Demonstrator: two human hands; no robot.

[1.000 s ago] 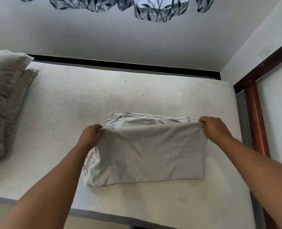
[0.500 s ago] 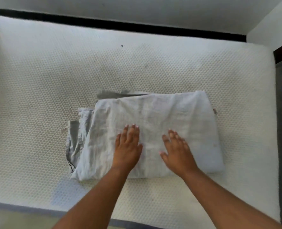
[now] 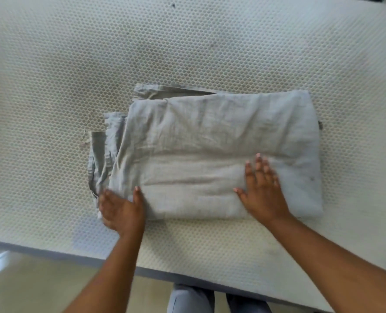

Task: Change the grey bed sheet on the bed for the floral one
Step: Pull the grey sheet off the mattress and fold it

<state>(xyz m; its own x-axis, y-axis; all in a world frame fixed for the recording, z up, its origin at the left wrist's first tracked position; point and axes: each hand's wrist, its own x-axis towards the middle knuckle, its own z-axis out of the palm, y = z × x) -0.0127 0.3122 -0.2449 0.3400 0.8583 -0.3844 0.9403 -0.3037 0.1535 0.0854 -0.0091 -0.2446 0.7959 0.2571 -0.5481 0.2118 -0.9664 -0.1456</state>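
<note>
**Grey sheet folded on bare mattress, both hands flat on it**

The grey bed sheet (image 3: 210, 143) is lying as a folded bundle on the bare honeycomb-patterned mattress (image 3: 187, 41), nearer the near edge than the far one. Its long axis is running left to right, roughly parallel to that near edge.

- The right side is showing a tidy closed edge. The loose layered ends are pointing left, with one strip sticking out at the far-left corner.
- The right hand (image 3: 263, 190) is pressing flat on the near-right part of the bundle, its fingers (image 3: 258, 164) straight, spread and pointing away from the person, gripping nothing.
- The left hand (image 3: 122, 208) is lying over the near-left corner with the thumb on top of the cloth. Its fingers are looking extended and pinching nothing visible, though blur is softening the detail.
- The bundle is lying directly ahead of and under both hands. The left hand is nearer the untidy loose ends, the right nearer the closed edge.

Judgement: the old sheet is off and the folding is nearly done. Any last fold would likely be turning across the long axis, from the loose left end toward the right. The floral sheet is not in view. The person's trouser legs (image 3: 189, 299) are showing beyond the near mattress edge, above the floor (image 3: 29, 285).
</note>
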